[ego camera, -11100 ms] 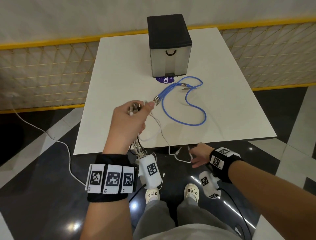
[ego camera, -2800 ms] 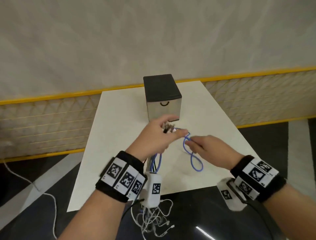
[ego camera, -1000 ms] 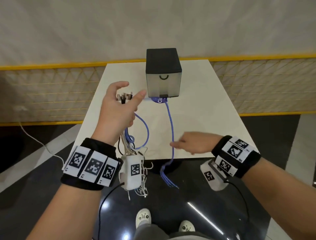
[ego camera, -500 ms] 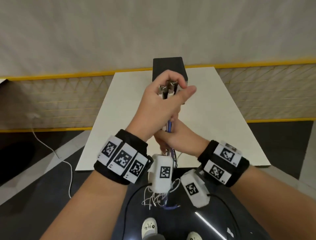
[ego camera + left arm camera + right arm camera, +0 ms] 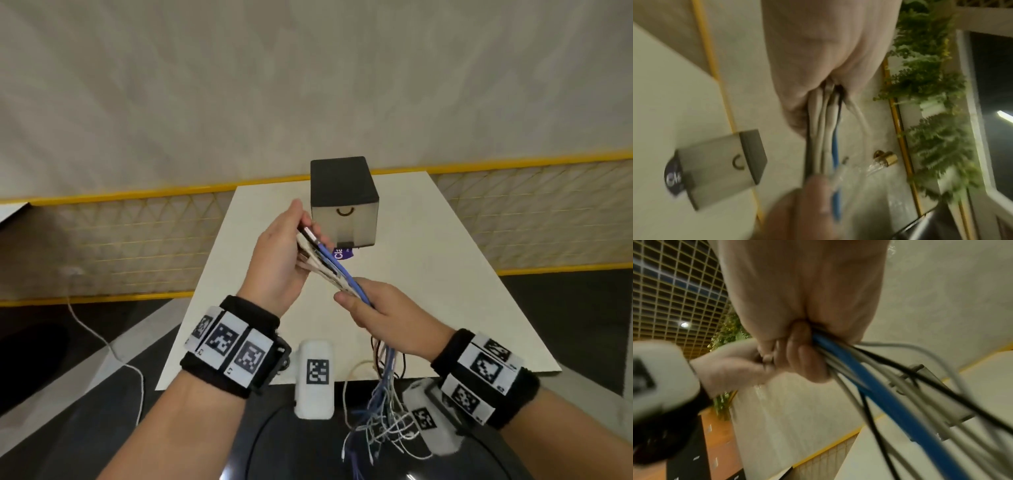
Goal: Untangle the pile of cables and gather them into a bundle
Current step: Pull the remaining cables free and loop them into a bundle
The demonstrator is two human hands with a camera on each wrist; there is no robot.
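A: Any writing you can read?

B: Only one bit. A purple sticker lies on the white table, tucked under the front edge of the dark-topped box. White letters on it read "Cla", and the rest is hidden under the box.

A: And in the left wrist view?

B: The same sticker shows, too blurred to read.

A: The wristbands?

B: Black-and-white square code markers, no words. A small character sits at one corner, too tiny to tell
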